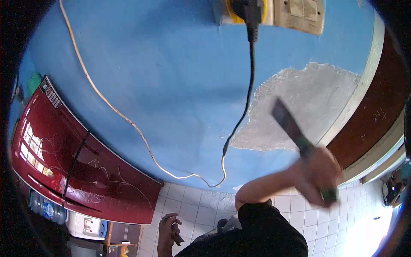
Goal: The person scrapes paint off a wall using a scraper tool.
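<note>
The bare grey patch in the blue wall is the landmark here, with the pale door frame along its right edge. The right hand, below the patch, is closed around the green handle of a flat-bladed scraper; the handle's butt sticks out past the little-finger side, and the blade is wholly free beyond the thumb side. That full-fist grip is probably chosen for firm control, leaving the blade's whole length usable. The scraper's long axis runs diagonally, from the butt at lower right to the blade's tip at upper left, so the tip points up and leftward across the patch. The blade lies over the patch in view, but blur hides whether it touches the wall. The left hand, well below and left of the patch, is partly curled, beside a small dark piece; I cannot tell whether it grips that. Left of the patch, a black cord drops from its plug above and joins a pale cable, hanging in a slack loop, seemingly because the run has length to spare.
</note>
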Tool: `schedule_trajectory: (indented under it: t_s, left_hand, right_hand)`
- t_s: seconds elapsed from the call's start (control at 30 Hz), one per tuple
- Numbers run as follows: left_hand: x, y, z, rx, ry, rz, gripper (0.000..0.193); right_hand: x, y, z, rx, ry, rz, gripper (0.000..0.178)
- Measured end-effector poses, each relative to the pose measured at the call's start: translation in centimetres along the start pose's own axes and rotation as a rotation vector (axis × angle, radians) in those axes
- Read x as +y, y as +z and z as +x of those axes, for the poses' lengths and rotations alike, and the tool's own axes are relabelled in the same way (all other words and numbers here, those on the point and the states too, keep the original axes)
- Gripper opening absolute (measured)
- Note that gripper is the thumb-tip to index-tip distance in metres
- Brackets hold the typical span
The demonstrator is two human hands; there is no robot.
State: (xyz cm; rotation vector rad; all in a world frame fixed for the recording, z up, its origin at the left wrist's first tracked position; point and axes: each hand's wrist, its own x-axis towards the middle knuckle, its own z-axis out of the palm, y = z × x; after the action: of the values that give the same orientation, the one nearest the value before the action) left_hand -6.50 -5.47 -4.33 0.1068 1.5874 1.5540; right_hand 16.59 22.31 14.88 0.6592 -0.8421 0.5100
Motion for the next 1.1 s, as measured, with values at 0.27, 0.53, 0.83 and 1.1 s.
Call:
schedule_trajectory:
  t_s: [0.27,0.53,0.83,1.1]
  left_hand:
    - [-1.5,-0.1,0.6,-0.099,0.143,0.223,0.018]
    - [-0.4,1.5,-0.1,-0.102,-0.046,0.065,0.018]
    - [-2.1,0.0,-0.4,-0.116,0.083,0.256,0.015]
    - [-0.3,0.4,-2.0,-0.083,0.003,0.12,0.018]
  right_hand:
    - [-1.8,-1.3,0.5,-0.039,-0.004,-0.173,0.058]
    - [-2.3,-0.9,1.5,-0.13,-0.003,-0.185,0.06]
    - [-2.5,-0.9,1.4,-0.161,0.019,-0.049,0.052]
    - [-2.4,-1.0,1.1,-0.172,0.056,-0.089,0.061]
